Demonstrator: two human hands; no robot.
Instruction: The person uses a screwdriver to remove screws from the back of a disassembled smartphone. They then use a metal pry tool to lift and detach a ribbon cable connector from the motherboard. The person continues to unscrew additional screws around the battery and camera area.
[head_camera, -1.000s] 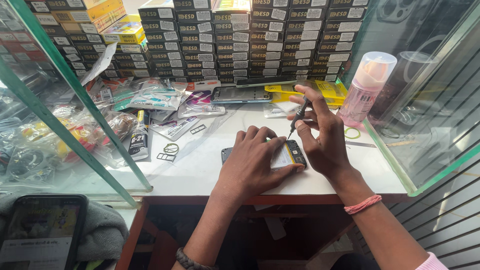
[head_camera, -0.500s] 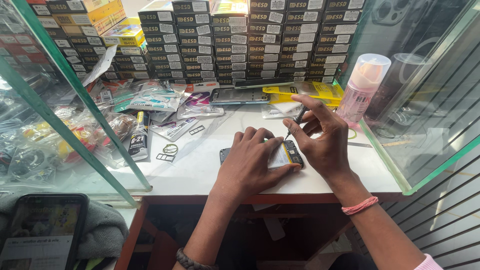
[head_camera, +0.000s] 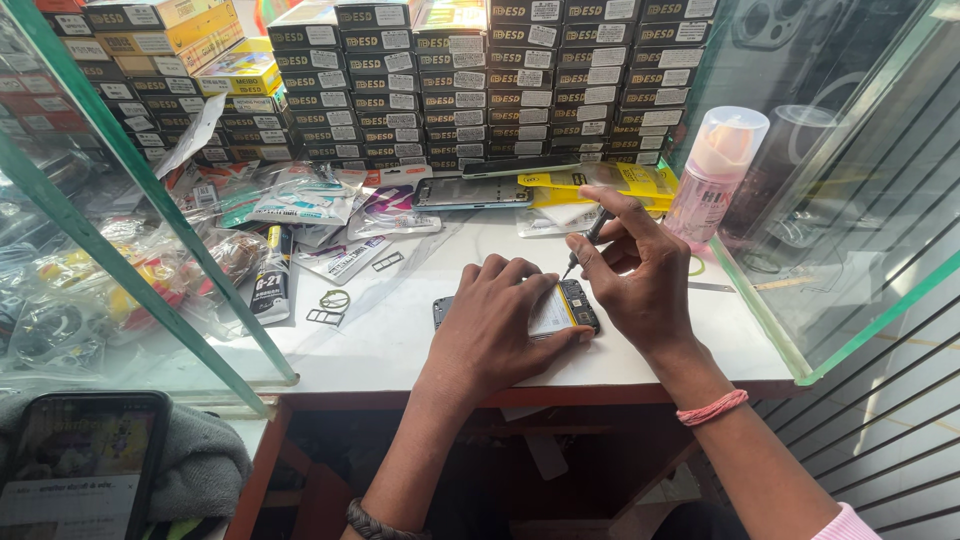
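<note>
While pressed flat on the opened phone, left hand palm down, fingers spread and slightly curled, knuckles toward the stacked boxes, thumb along the near edge of the phone. Forearm rising straight from the bottom of the view, dark band at the wrist. No grasp there, only a downward hold: phone pinned to the white counter, near its front edge, about midway between the two glass panes. Only the right end of the phone uncovered, yellow-and-pale innards visible.

Right hand just beside the left, touching or nearly touching at the phone's right end. Wrist bent, back of the hand facing up and left, pink band at the wrist, forearm coming in from the lower right. Thumb and forefinger pinched shut on a thin dark tool, held like a pen, tilted, tip pointing down at the top right corner of the phone; remaining fingers folded under. Contact between tip and phone too small to tell.

Behind the hands, a second phone lying flat, next to yellow packets. At right, a pink bottle standing upright against the glass. At left, a tube and small metal frames on the counter. Bottom left, a lit phone screen on grey cloth.
</note>
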